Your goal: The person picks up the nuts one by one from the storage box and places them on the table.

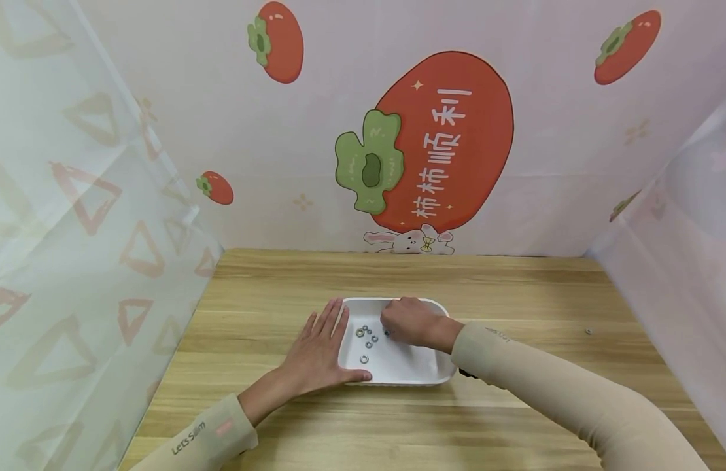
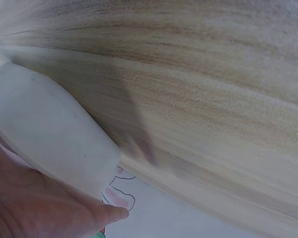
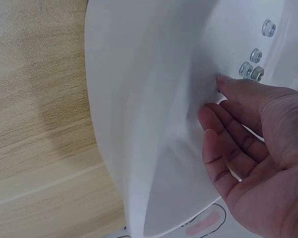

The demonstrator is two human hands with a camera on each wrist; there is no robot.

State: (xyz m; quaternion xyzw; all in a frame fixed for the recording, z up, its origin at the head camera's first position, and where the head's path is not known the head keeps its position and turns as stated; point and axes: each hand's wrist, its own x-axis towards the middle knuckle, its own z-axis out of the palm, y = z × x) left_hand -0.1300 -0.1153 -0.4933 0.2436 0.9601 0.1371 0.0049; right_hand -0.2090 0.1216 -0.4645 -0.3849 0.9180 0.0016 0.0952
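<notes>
A white plastic tray (image 1: 422,374) sits on the wooden table. Inside its left half lie several small metal flange nuts (image 3: 269,28). My left hand (image 1: 318,360) rests at the tray's left end, fingers straight along the rim and thumb over the near corner. In the left wrist view, part of that hand (image 2: 44,203) shows behind the tray's pale wall (image 2: 54,129). My right hand (image 1: 413,322) reaches down into the tray, fingers curled. Thumb and index finger pinch a small nut (image 1: 388,333), mostly hidden by the fingertips, to the right of the loose nuts.
One more small nut (image 1: 588,331) lies alone on the wooden tabletop (image 1: 516,405), far to the right of the tray. Behind the table stands a pale printed backdrop (image 1: 551,183) with persimmon pictures, and similar sheets close off both sides.
</notes>
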